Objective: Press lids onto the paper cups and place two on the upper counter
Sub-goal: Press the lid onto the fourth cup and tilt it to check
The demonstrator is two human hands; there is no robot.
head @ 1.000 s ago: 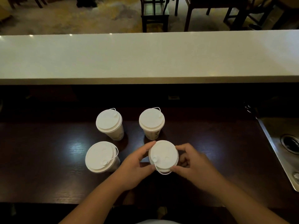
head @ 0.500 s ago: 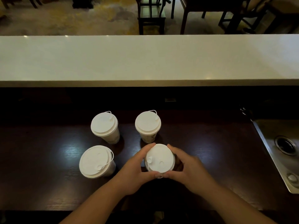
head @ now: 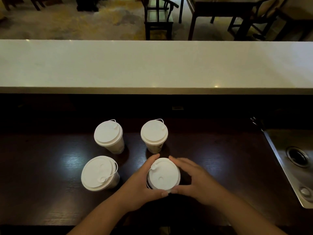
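Upper counter (head: 152, 65): pale slab across the middle of the frame, bare, beyond and above the work surface. Dark tabletop (head: 42, 184) fills the lower half; steel sink (head: 291, 163) at right edge. Four paper cups stand upright in a square at lower centre, all lidded: rear-left cup (head: 108, 135), rear-right cup (head: 154, 134), front-left cup (head: 99, 173), front-right cup (head: 163, 175). Left hand (head: 140, 185) wraps the front-right cup's left side, thumb along the near rim; right hand (head: 193, 177) cups its right side, fingers curled, touching the lid edge. Both hands grasp this one cup; its lid looks slightly tilted, probably mid-press. The counter lies straight up-frame from the hands, with the rear-right cup directly between.
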